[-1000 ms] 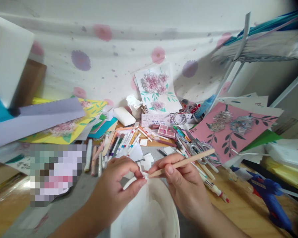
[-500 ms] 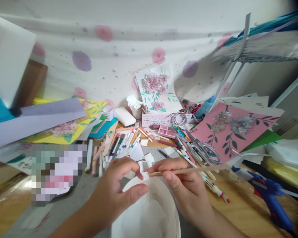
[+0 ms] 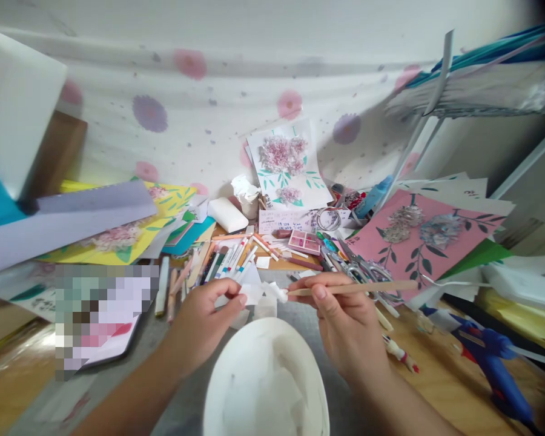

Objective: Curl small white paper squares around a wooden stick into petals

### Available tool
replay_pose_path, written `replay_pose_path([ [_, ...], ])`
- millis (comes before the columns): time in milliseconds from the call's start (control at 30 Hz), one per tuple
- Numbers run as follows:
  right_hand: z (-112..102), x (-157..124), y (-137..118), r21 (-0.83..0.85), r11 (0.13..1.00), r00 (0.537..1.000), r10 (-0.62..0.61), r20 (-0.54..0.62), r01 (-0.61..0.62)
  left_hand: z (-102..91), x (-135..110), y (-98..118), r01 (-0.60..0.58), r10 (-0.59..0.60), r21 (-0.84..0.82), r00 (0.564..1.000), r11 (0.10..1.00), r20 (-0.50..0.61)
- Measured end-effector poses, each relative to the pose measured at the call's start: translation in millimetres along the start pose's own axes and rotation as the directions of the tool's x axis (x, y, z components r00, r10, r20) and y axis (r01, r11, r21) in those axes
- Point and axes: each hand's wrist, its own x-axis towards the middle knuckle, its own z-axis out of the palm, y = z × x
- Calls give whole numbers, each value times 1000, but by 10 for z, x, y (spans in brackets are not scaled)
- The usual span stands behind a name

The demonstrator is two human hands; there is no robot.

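Note:
My left hand [image 3: 215,324] pinches a small piece of thin white paper [image 3: 253,294] between thumb and fingertips. In my right hand [image 3: 345,324] is a flat wooden stick [image 3: 381,287], held almost level like a pencil. Its left tip touches a crumpled white bit [image 3: 279,293]; whether this is part of the pinched paper I cannot tell. Both hands are above the far rim of a white bowl [image 3: 249,357], which has greyish marks inside. More small white paper pieces [image 3: 266,307] lie just beyond the bowl.
Pens and pencils [image 3: 229,260] are heaped at the back, with scissors [image 3: 375,275] to their right. A blue glue gun [image 3: 485,342] lies far right. Flower pictures stand behind and on a pink sheet [image 3: 363,242]. A partly blurred-out phone-like object [image 3: 129,345] is at left.
Both hands have risen away from the bowl and moved slightly apart. The white paper now stretches out from my left fingertips towards the stick's tip.

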Motion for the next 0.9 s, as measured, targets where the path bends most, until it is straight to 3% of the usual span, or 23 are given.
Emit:
replay_pose_path([
  [100, -12, 41, -9, 56, 997, 998, 50, -42, -48, 17, 83, -61, -39, 38, 31, 998, 999, 47],
  [233, 12, 12, -20, 53, 998, 999, 41, -9, -40, 38, 83, -77, -100, 97, 50, 993, 994, 65],
  [333, 37, -47, -29, -11, 1000, 998, 23, 51, -22, -3, -12, -18, -131, 133, 38, 989, 991, -65],
  [400, 55, -88, -46, -91, 996, 995, 1, 100, 9, -36, -96, 42, -264, 248, -57, 948, 963, -199],
  [500, 86, -136, -84, -170, 982, 986, -56, 157, 83, -40, -194, 116, -365, 344, -189, 929, 912, -135],
  [600, 112, -160, -115, -159, 980, 976, -83, 201, 116, 9, -231, 130, -393, 381, -182, 919, 901, -99],
  [900, 123, -172, -92, -33, 999, 978, 9, 210, -2, 78, -218, 81, -418, 401, -137, 906, 898, -137],
])
